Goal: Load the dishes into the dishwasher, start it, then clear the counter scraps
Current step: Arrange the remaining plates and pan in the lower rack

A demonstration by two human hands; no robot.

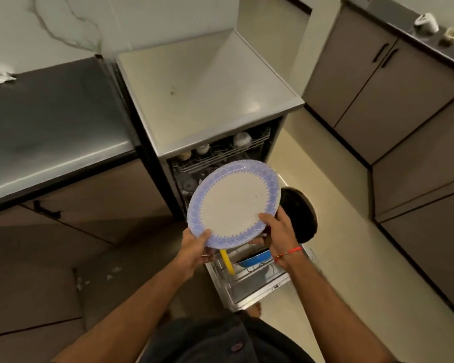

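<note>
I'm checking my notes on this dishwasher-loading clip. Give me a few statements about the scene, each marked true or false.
1. Both hands hold the plate, the left hand and the right hand at its near rim. True.
2. The plate has a red border. False: the border is blue.
3. The dishwasher door is closed. False: it is open, with the racks showing.
4. A blue dish sits in the lower rack. True.
5. The right wrist is bare. False: it wears a red thread.
</note>
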